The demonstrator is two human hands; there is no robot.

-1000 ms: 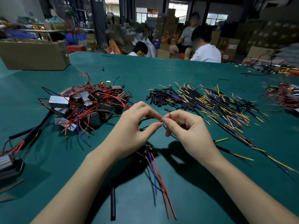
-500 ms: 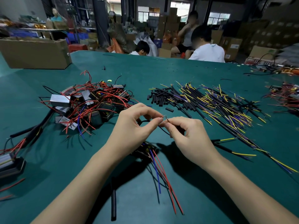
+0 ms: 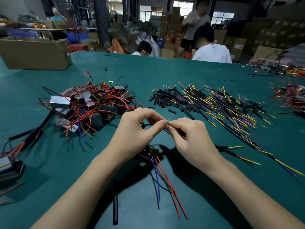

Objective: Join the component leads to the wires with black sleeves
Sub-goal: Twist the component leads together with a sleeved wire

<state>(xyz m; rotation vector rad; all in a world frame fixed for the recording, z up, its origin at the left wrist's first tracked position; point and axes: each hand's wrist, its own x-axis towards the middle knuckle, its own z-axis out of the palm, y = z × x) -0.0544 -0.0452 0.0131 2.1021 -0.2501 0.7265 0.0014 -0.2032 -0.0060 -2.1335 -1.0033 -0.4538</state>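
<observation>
Near the tabletop's middle, the left hand (image 3: 140, 128) and right hand (image 3: 189, 136) pinch thin, limp, light wire ends (image 3: 167, 121) together at their fingertips, best gripped just behind the bare tips.

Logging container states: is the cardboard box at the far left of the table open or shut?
Open: the cardboard box has its top flaps up, leaving the top uncovered. Its contents cannot be seen from this angle.

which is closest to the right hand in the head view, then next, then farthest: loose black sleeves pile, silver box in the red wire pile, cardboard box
From the right hand:
1. Loose black sleeves pile, just beyond it, slightly left.
2. Silver box, far left in the tangle.
3. Cardboard box, back-left table corner.
</observation>
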